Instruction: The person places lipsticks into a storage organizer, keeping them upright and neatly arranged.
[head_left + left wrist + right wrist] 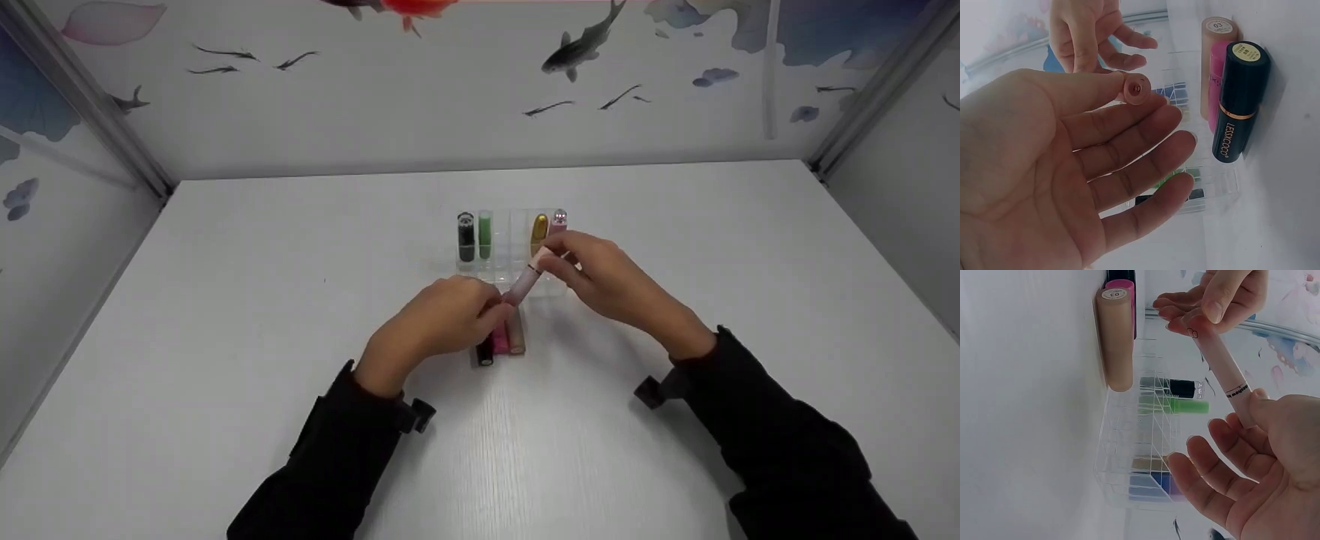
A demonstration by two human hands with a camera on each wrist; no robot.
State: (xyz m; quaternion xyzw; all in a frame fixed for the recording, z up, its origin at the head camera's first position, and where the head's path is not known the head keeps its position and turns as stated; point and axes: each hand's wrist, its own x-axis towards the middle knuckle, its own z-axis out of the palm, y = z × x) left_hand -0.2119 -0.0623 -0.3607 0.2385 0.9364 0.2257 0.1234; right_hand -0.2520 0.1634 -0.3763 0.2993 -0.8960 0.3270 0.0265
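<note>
Above the table, a pale pink lip gloss tube (525, 283) slants between both hands. My left hand (442, 319) pinches its lower end between thumb and forefinger, the other fingers loosely extended in the left wrist view. At the upper end, my right hand (611, 285) pinches the light cap (1244, 410) with thumb and fingertips. Cap and tube look joined. Below the left hand lie three tubes side by side: a dark green one (1239, 101), a bright pink one (1216, 73) and a beige one (1114, 343) marked 03. The left hand partly covers them in the head view.
Just beyond the hands stands a clear compartment organizer (513, 262). It holds a dark tube (466, 236) and a green tube (484, 234) at left, a gold-capped tube (540, 225) and a pink silver-topped one (559, 220) at right. Printed panels (420, 112) border the white table (225, 315).
</note>
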